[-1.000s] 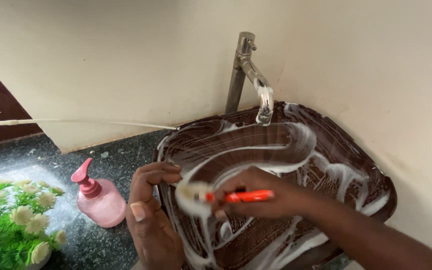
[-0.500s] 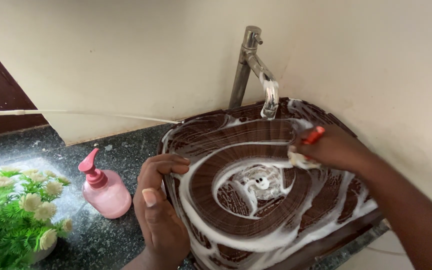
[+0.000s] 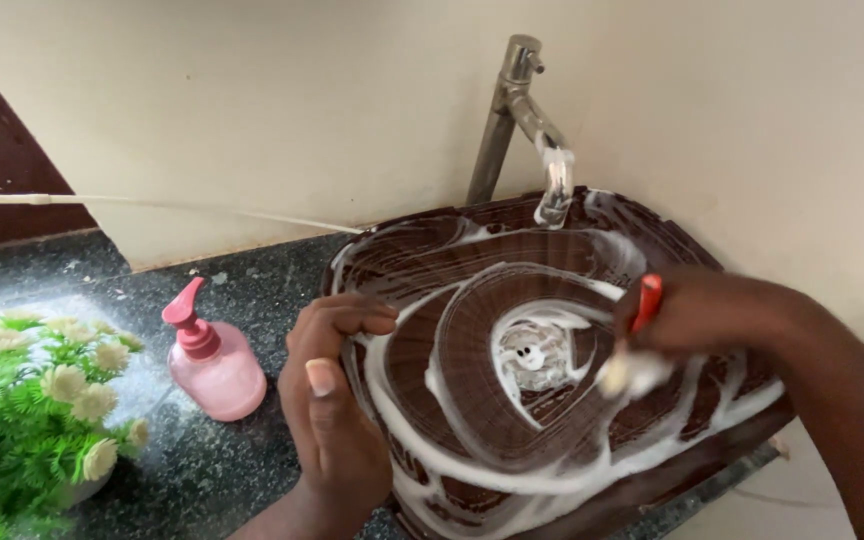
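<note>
Head view: I'm gripping the near-left rim of the brown sink [image 3: 697, 255] with my left hand [image 3: 337, 410], fingers curled over the edge, thumb flat outside. My right hand [image 3: 697, 310] is closing around an orange-handled brush [image 3: 646, 302], its foamy head [image 3: 624, 372] pressing on the soapy right inner wall, beside the drain [image 3: 532, 352]. Pink pump bottle [image 3: 210, 360] is sitting on the dark counter [image 3: 202, 470] just left of my left hand, with the tap [image 3: 527, 120] behind the sink.

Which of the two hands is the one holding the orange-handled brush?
The right hand holds the brush, its foamy head down inside the soapy brown basin. The left hand holds no tool; it only grips the basin's near-left rim.
</note>
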